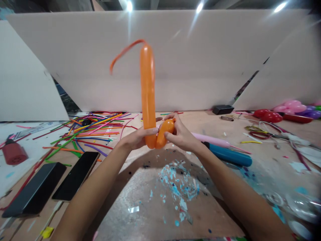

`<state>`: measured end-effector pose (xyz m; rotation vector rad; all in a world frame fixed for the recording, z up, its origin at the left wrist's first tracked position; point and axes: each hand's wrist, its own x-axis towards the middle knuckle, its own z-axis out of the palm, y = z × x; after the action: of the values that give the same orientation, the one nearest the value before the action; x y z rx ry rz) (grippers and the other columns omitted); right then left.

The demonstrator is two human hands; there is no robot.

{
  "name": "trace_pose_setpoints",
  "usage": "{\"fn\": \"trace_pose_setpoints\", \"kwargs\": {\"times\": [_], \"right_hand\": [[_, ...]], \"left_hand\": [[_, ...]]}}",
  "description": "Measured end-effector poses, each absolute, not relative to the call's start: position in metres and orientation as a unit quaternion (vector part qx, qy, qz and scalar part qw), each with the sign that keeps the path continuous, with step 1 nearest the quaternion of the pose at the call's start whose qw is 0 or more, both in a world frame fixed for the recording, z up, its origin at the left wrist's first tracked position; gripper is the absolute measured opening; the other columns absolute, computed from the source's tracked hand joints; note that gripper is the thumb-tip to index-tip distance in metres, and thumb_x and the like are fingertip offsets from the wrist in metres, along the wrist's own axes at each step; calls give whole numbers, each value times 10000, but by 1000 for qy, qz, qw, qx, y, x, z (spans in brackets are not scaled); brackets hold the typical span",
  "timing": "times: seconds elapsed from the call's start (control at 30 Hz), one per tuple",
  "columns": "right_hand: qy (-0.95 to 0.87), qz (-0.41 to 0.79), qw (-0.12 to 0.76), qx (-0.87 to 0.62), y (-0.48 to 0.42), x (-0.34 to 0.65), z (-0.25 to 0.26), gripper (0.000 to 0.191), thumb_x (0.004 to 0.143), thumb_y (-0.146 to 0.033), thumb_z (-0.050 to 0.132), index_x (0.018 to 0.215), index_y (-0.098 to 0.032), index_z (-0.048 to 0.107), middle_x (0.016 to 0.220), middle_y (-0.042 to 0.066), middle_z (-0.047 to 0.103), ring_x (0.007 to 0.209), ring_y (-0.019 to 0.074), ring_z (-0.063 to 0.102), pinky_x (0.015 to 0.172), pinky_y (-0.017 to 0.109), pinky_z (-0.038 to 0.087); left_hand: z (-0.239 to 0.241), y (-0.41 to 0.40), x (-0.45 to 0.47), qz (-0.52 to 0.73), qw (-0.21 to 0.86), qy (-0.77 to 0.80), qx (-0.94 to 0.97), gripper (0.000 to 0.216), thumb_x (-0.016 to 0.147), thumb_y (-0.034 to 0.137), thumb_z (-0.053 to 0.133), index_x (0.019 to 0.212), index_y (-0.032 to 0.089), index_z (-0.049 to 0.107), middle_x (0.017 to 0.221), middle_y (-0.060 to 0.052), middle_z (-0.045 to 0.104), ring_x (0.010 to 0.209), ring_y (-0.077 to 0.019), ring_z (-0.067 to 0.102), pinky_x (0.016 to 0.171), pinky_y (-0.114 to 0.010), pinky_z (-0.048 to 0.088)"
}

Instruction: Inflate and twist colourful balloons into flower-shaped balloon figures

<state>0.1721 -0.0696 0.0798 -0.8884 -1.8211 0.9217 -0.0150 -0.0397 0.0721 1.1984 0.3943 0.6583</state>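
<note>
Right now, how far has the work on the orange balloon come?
Done: the orange balloon is inflated, with a flat tail at the top, and one short bubble is folded beside the long part. In hand: the left hand grips the long part at its base while the right hand holds the short bubble. Left: most of the length is untwisted, and the pile of uninflated balloons lies unused.

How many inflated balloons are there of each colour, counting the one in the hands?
Orange balloon, held by the left hand and right hand: 1
Red balloons: 2
Pink balloon cluster: 1
Purple balloon: 1
Pale pink long balloon: 1
Total: 6
</note>
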Motion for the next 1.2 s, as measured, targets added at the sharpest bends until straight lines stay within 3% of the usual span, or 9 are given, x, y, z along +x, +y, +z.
{"fn": "trace_pose_setpoints", "kwargs": {"times": [0.1,0.27,0.53,0.7,0.87,1.0,1.1,1.2], "right_hand": [[-779,324,403,-355,-73,172,82,371,768,-168,542,1074,-213,337,1033,53,534,701,117,508,595,268,457],[-815,248,385,-354,-72,173,83,354,813,-175,565,1145,-187,441,1117,98,540,864,166,569,699,307,514],[-794,300,380,-367,-64,178,79,473,789,-219,644,1247,-154,543,1132,105,635,660,117,622,577,277,542],[-797,273,379,-383,-63,174,75,512,773,-207,664,1274,-137,581,1119,110,678,639,116,608,585,269,523],[-843,198,311,-392,-61,169,69,387,794,-268,708,1169,-184,664,889,47,720,652,142,621,618,269,487],[-847,202,296,-392,-58,166,61,392,809,-297,704,1176,-181,631,997,69,706,752,163,643,690,288,498],[-845,186,298,-402,-56,169,59,359,788,-295,705,1111,-170,608,1001,71,678,807,173,631,714,293,492],[-830,156,302,-441,-52,179,60,319,763,-306,697,1011,-157,564,918,61,643,743,165,595,651,282,471]], "left_hand": [[70,-39,-12,331,740,172,560,688,704,371,772,1320,252,490,1157,-112,659,958,-254,665,809,-365,507],[66,-39,-6,341,708,201,584,431,694,364,775,1050,159,649,1007,-99,678,822,-187,647,743,-299,502],[54,-34,-9,288,755,201,554,437,694,418,748,1011,129,665,919,-107,681,795,-209,662,765,-349,525],[54,-30,-15,266,766,230,538,413,663,398,765,962,131,662,853,-79,697,721,-182,662,688,-301,526],[53,-20,-32,168,776,266,547,368,671,402,750,906,137,654,733,-51,697,621,-158,646,591,-259,505],[45,-11,-39,116,789,282,534,440,640,451,758,927,129,669,801,-78,716,695,-181,668,652,-288,531],[38,-6,-35,168,779,290,530,443,632,407,777,955,123,671,846,-88,720,722,-186,674,676,-296,531],[36,-2,-28,307,760,300,489,372,640,354,781,901,118,660,831,-83,706,730,-186,673,691,-300,532]]}}
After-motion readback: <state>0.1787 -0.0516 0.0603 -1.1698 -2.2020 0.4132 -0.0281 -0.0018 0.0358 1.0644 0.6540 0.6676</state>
